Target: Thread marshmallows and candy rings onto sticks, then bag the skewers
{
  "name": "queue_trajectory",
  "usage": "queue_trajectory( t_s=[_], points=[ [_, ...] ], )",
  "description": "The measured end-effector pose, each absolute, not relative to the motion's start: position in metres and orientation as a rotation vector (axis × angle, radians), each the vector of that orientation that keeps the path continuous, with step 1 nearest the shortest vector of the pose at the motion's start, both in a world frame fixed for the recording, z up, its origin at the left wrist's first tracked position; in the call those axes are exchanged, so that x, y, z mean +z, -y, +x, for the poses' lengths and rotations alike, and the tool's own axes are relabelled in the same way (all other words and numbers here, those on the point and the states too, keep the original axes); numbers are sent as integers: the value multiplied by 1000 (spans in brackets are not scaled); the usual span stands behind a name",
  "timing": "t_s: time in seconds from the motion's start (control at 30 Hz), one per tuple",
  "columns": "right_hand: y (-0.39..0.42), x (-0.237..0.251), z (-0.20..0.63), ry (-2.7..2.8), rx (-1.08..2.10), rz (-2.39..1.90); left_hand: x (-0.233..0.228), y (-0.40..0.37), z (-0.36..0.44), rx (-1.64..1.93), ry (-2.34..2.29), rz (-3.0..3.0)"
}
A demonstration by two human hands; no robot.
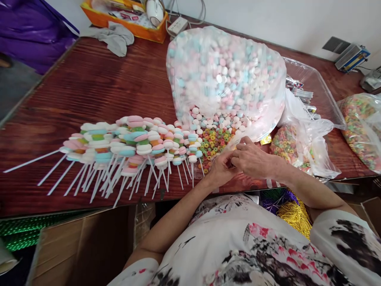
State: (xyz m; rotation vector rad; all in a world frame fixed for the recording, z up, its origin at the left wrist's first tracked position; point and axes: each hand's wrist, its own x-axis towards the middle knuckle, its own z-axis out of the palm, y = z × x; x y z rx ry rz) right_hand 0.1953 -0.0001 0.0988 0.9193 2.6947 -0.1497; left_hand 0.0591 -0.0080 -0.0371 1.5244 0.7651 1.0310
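Note:
My left hand point(224, 167) and my right hand point(249, 158) meet at the table's front edge, fingers closed and pressed together. Whatever they pinch is hidden between the fingers. Just beyond them lies a spread of colourful gummy rings point(214, 142). Behind the rings, pink, white and blue marshmallows point(235, 121) spill from the mouth of a large clear plastic bag point(226, 67). To the left of my hands lies a long pile of marshmallow and gummy ring skewers point(131, 143), their white sticks pointing mostly toward the front edge.
Right of my hands sit a bag of gummy rings point(287, 145), a clear plastic tray point(318, 87) and another bag of rings point(361, 127). At the back stand an orange box point(143, 29), a grey cloth point(114, 37) and a power strip point(177, 25). Cardboard boxes point(83, 246) are below the table.

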Motion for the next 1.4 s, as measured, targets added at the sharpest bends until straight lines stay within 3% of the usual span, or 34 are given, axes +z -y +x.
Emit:
queue_trajectory(
  t_s=[0.23, 0.87, 1.4],
  points=[
    [-2, 100, 203, -2832, -86, 957, -46, 16, 51, 1256, -699, 1471],
    [-8, 108, 208, -2934, 66, 980, -42, 4, 56, 1204, -648, 1531],
    [-18, 96, 206, -3007, -207, 1042, -40, -6, 56, 1127, -693, 1609]
  ],
)
